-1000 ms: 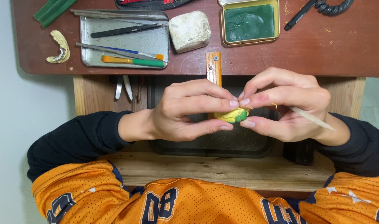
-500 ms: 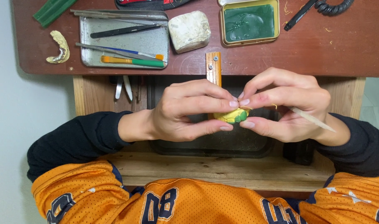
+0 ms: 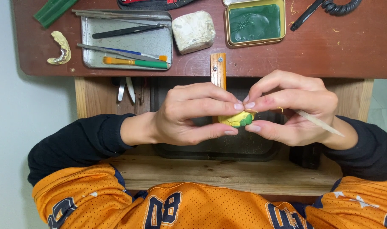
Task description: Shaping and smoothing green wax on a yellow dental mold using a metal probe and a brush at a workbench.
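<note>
A small yellow lump with a green patch (image 3: 237, 119), waxy in look, sits pinched between both my hands, in front of my chest and just below the edge of the dark red-brown surface (image 3: 329, 46). My left hand (image 3: 189, 113) comes in from 9 o'clock, its fingers (image 3: 227, 106) closed on the lump from above with the thumb under it. My right hand (image 3: 293, 108) comes in from 3 o'clock, forefinger and thumb clamped on the lump's other side, touching the left fingertips. A thin pale pointed stick (image 3: 318, 123) lies tucked in my right hand, its tip slanting out towards 4 o'clock over my wrist.

Right behind the lump, at 12 o'clock, a small wooden peg with screws (image 3: 217, 70) juts from the surface's edge. Beneath my hands lies a dark tray (image 3: 219, 148) in a wooden frame.

Further out at 11 o'clock, a flat metal tray (image 3: 130, 44) holds black tweezers (image 3: 125, 30), a brush with an orange and green handle (image 3: 136, 62) and slim metal tools. A whitish stone-like block (image 3: 194, 30) stands just beside it. At 1 o'clock is a gold-rimmed tin of green wax (image 3: 255, 21). At 10 o'clock a pale dental cast (image 3: 61, 47) lies alone.
</note>
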